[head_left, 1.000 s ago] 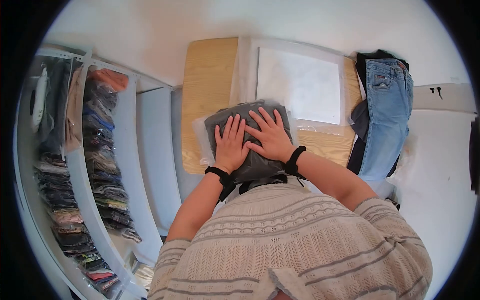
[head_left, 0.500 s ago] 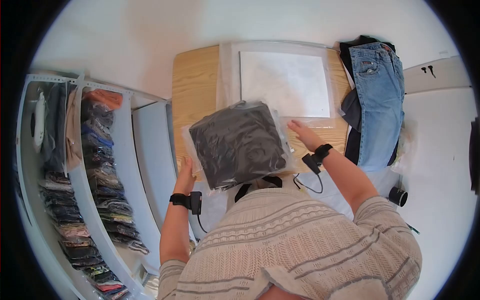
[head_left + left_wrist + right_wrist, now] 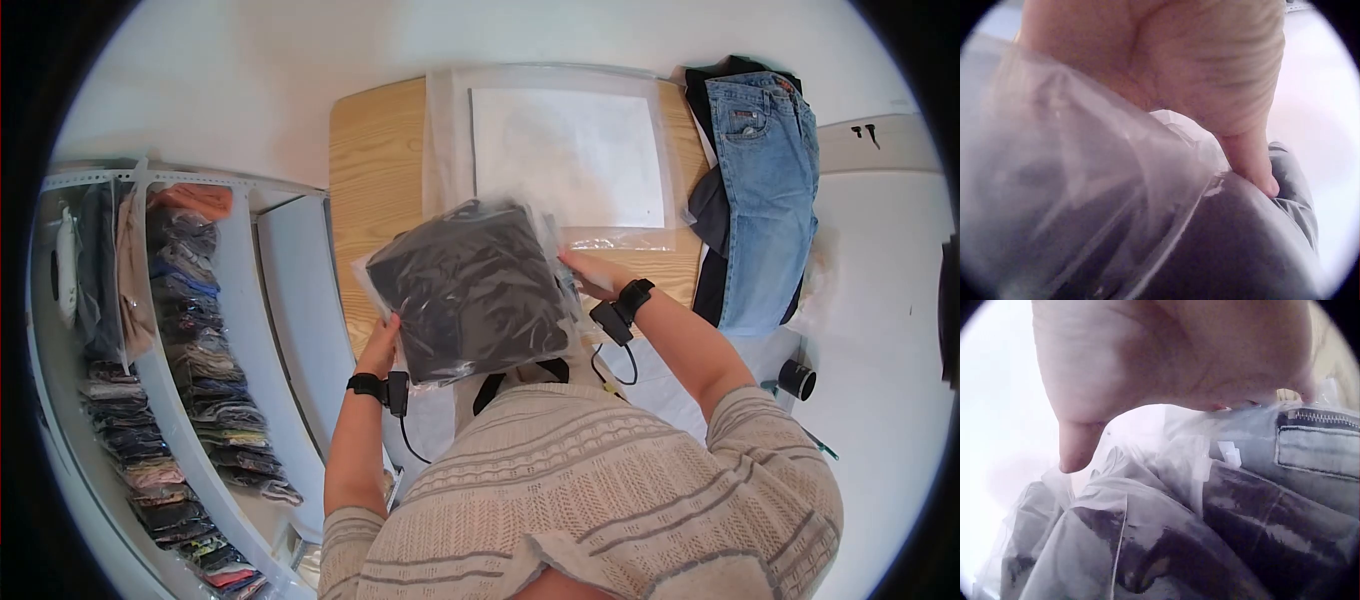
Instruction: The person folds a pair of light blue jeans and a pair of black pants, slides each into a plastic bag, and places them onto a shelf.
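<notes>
Dark folded clothing in a clear plastic bag [image 3: 470, 295] lies between both hands, over the table's front edge. The left hand [image 3: 378, 345] grips its left side, thumb on top and other fingers hidden; in the left wrist view the left hand's thumb [image 3: 1257, 165] presses the bag [image 3: 1229, 244]. At the bag's right edge, the right hand [image 3: 592, 275] holds the side. The right wrist view shows the right hand [image 3: 1172, 356] around bagged layers, with crumpled plastic [image 3: 1147, 537] over dark cloth and grey denim with a zipper [image 3: 1316, 450] beside it.
A white sheet in clear plastic [image 3: 565, 155] lies on the wooden table [image 3: 375, 150]. Blue jeans [image 3: 765, 210] over dark clothing lie at the table's right. Shelves on the left hold several stacks of bagged clothes [image 3: 205, 370]. A black cylinder [image 3: 797, 380] is at the lower right.
The hands pressed flat on top of the bag, then moved apart to its sides. Both have since closed in and now grip its edges. The bag looks slightly larger and nearer.
</notes>
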`<state>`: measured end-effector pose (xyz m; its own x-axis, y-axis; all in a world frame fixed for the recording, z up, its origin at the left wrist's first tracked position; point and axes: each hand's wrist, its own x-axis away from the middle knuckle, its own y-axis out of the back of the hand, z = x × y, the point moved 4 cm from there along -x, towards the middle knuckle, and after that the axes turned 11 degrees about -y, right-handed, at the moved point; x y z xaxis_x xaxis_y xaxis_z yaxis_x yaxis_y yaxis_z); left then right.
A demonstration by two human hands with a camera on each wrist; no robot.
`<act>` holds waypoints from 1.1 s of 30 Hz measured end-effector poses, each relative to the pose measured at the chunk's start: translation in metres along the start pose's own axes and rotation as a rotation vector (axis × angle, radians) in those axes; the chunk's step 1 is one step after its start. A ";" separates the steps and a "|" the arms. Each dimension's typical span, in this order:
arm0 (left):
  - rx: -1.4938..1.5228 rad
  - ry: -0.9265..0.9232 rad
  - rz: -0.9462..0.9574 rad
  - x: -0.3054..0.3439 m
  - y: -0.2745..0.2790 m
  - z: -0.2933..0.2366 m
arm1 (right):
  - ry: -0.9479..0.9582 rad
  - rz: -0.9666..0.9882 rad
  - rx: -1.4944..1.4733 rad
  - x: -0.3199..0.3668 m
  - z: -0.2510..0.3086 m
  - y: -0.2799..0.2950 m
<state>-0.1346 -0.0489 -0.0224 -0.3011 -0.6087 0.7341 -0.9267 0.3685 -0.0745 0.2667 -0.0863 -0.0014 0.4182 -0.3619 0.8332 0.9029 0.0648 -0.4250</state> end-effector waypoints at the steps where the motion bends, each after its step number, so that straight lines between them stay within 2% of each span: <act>1: 0.041 -0.038 0.023 -0.001 -0.003 0.000 | 0.000 0.000 0.002 0.005 0.005 -0.007; 3: 0.081 -0.082 0.046 -0.003 -0.009 -0.007 | -0.068 -0.152 0.183 0.010 0.009 -0.013; 6: 0.123 -0.123 -0.065 0.001 -0.011 -0.013 | -0.055 -0.170 0.095 -0.015 -0.007 0.001; 9: -0.021 -0.140 -0.148 -0.004 0.002 -0.004 | -0.013 -0.122 0.055 -0.008 0.000 -0.006; 11: -0.148 -0.256 -0.188 -0.007 0.003 -0.006 | 0.004 -0.075 0.044 -0.014 -0.004 -0.002; 12: -0.142 -0.253 -0.196 -0.007 0.003 -0.004 | 0.020 -0.033 0.028 -0.016 -0.007 0.000; 14: 0.014 -0.257 -0.096 -0.002 -0.006 -0.012 | 0.008 -0.084 0.043 -0.016 -0.010 0.006; 15: 0.018 -0.259 -0.104 -0.002 -0.007 -0.011 | 0.004 -0.142 0.049 -0.018 -0.011 0.009; 17: 0.192 -0.288 -0.084 -0.007 -0.009 -0.006 | 0.013 -0.123 0.018 -0.007 -0.004 -0.001; 21: 0.194 -0.236 -0.168 -0.007 -0.005 0.001 | 0.001 -0.067 -0.079 -0.016 -0.012 0.005; 23: 0.176 -0.226 0.002 -0.002 -0.013 -0.011 | -0.015 -0.044 -0.061 -0.017 -0.011 0.005; 25: 0.260 -0.253 -0.011 0.002 -0.016 -0.017 | -0.027 -0.021 -0.044 -0.018 -0.010 0.001; 30: 0.468 -0.298 -0.039 0.017 -0.016 -0.011 | 0.085 -0.008 -0.024 -0.009 -0.015 0.003; 32: 0.720 -0.193 -0.044 0.036 -0.026 -0.024 | 0.086 -0.022 -0.045 -0.004 -0.017 -0.002; 33: 0.723 -0.195 -0.046 0.038 -0.030 -0.030 | 0.086 -0.036 -0.069 -0.002 -0.018 -0.003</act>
<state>-0.1116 -0.0620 0.0277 -0.2305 -0.7507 0.6191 -0.8359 -0.1730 -0.5209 0.2611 -0.1024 -0.0078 0.3728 -0.4419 0.8160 0.9068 -0.0129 -0.4213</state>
